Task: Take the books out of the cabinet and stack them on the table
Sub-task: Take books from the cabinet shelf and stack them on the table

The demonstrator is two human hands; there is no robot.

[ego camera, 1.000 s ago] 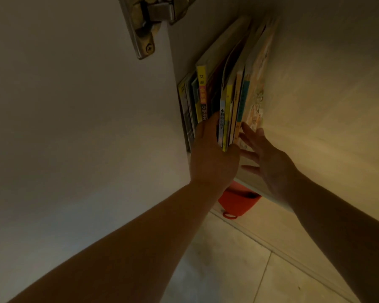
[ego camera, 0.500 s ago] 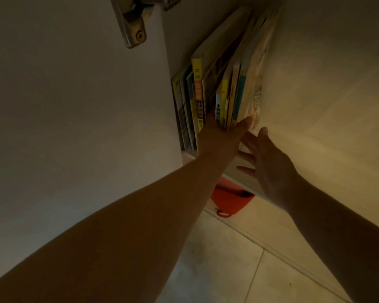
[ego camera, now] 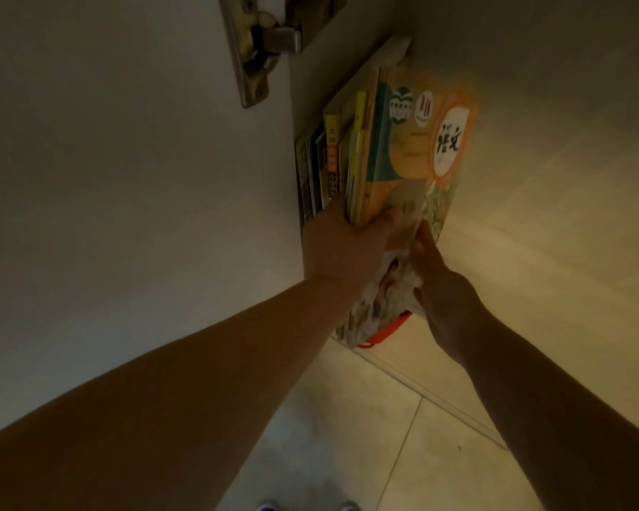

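Books [ego camera: 391, 156] — gripped between left hand [ego camera: 342, 248], right hand [ego camera: 439, 278]

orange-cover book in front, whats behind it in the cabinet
Behind the orange-cover book stand more books, yellow and dark spines showing. The left hand grips the front few; the right hand holds the cover's lower edge. How many books, and the cabinet's back, are hidden.

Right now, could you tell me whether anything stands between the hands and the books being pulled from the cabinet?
Nothing visible does. The left hand already grips the bundle of books at its lower end, and the right hand presses against the front cover. The open cabinet door sits off to the left. The table is out of view.
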